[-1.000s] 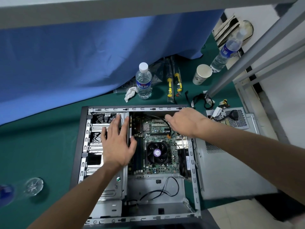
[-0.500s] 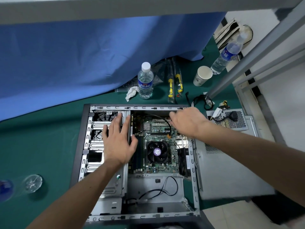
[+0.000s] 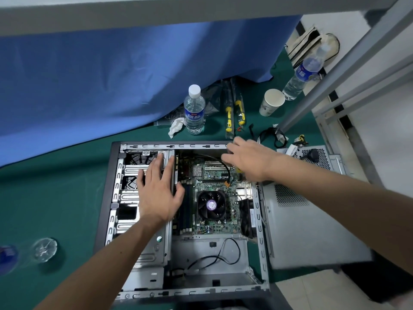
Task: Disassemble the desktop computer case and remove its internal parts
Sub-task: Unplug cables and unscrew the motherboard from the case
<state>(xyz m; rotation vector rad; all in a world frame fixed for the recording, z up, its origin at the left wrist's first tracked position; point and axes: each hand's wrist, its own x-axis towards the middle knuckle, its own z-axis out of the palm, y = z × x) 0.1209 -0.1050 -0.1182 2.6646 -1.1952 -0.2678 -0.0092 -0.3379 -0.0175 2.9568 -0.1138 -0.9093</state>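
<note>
The computer case lies open-side up near the bench's front edge, long axis running front to back. The left hand rests flat on the drive cage, fingers spread. The right hand reaches over the motherboard; I cannot tell what its fingers hold. A hasty pull could strain the black cable or scrape the board.

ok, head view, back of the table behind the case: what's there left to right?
crumpled tissue → capped water bottle → yellow-handled tools → paper cup → second water bottle
</note>
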